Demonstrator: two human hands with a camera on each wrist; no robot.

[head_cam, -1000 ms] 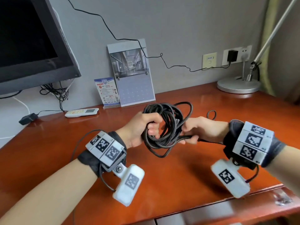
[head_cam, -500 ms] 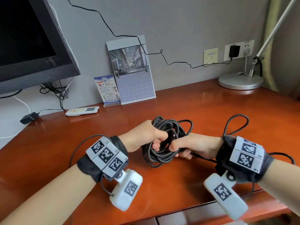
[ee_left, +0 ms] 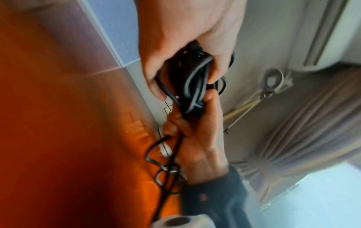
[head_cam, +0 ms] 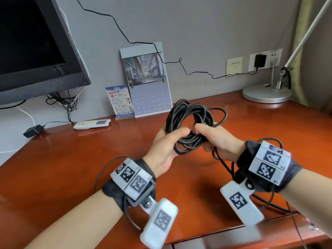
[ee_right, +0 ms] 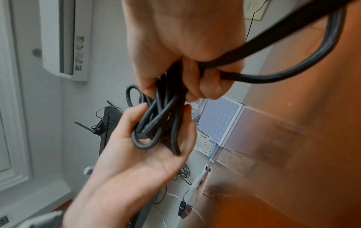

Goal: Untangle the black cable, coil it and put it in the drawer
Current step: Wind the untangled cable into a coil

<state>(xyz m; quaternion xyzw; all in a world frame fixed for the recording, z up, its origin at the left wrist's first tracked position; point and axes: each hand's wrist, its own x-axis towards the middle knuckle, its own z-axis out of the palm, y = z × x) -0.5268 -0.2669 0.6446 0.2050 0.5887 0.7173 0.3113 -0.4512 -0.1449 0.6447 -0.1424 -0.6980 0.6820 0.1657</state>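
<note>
Lifted higher above desk [head_cam: 71, 177] since earlier: cable [head_cam: 190, 119] coil, upright, gripped by left hand [head_cam: 167, 146] and right hand [head_cam: 215, 139].

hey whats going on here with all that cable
A person is bundling a black cable above a reddish wooden desk. The left hand cradles the bottom of the loops, thumb over them, while the right hand grips the bundle from the other side. The cable is mostly coiled, held off the desk, with a loose length trailing by the right wrist. It is not in the drawer yet.
</note>
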